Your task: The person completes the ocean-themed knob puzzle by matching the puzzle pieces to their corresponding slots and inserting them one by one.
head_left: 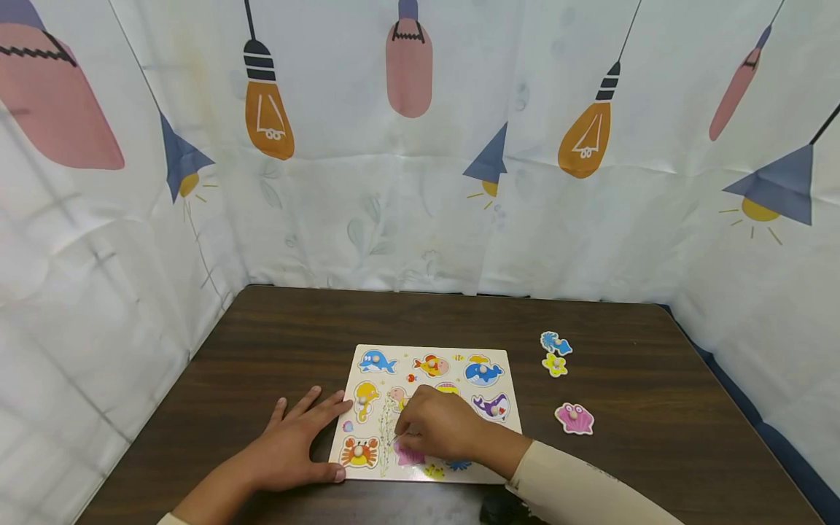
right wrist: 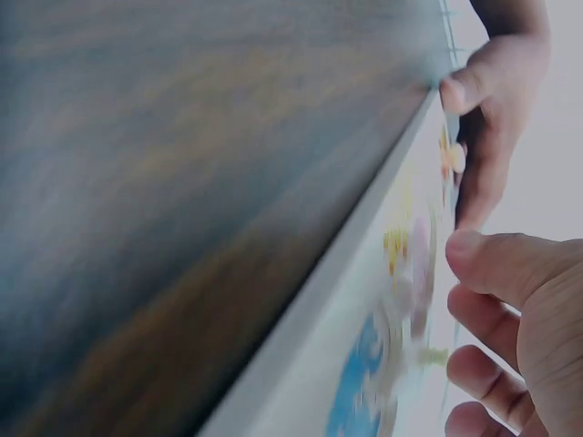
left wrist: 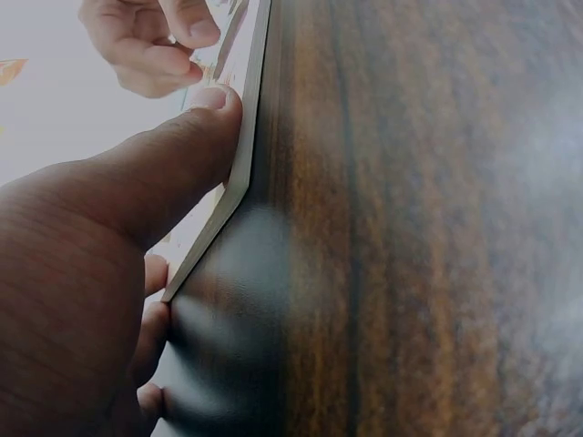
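Note:
My left hand (head_left: 292, 441) lies spread at the left edge of a white wooden knob puzzle board (head_left: 389, 353), fingertips and thumb touching it. In the left wrist view its thumb (left wrist: 168, 150) rests along the board's edge. My right hand (head_left: 441, 429) is over the lower middle of the board, fingers bent downward. Right beside its fingertips is a pink shape (head_left: 411, 457), partly covered by the hand. In the right wrist view the thumb (right wrist: 483, 255) and fingers stand slightly apart, with nothing visible between them. The crab piece (head_left: 359, 452) sits lower left on the board.
To the board's right, on the dark wooden table (head_left: 643, 437), lie a pink piece (head_left: 574, 419), a yellow star piece (head_left: 554, 364) and a blue piece (head_left: 555, 343). A black object (head_left: 502, 507) shows at the front edge. A patterned white curtain (head_left: 420, 219) surrounds the table.

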Tool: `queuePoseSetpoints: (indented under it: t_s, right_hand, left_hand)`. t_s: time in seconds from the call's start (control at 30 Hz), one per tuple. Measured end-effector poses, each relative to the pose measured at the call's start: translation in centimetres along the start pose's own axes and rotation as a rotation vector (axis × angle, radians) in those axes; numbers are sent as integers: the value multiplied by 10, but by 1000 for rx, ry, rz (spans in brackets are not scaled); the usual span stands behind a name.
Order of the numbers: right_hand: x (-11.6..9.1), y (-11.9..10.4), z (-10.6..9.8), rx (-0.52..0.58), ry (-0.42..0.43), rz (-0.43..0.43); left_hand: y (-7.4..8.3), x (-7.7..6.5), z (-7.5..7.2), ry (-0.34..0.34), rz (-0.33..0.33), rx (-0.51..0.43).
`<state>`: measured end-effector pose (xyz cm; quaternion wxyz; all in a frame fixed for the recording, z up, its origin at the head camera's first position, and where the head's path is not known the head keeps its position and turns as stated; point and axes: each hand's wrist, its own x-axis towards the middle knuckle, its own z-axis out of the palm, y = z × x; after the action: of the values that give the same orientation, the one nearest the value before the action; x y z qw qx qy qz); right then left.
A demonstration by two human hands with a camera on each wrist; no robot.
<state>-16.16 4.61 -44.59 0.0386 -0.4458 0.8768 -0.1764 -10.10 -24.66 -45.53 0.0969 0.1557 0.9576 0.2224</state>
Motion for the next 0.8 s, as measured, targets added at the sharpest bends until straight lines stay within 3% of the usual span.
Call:
queuePoseSetpoints:
  t_s: [0.8]
  right_hand:
    - [-58, 59, -32, 20, 80, 200]
  left_hand:
    - [1, 0, 0, 1, -2, -6]
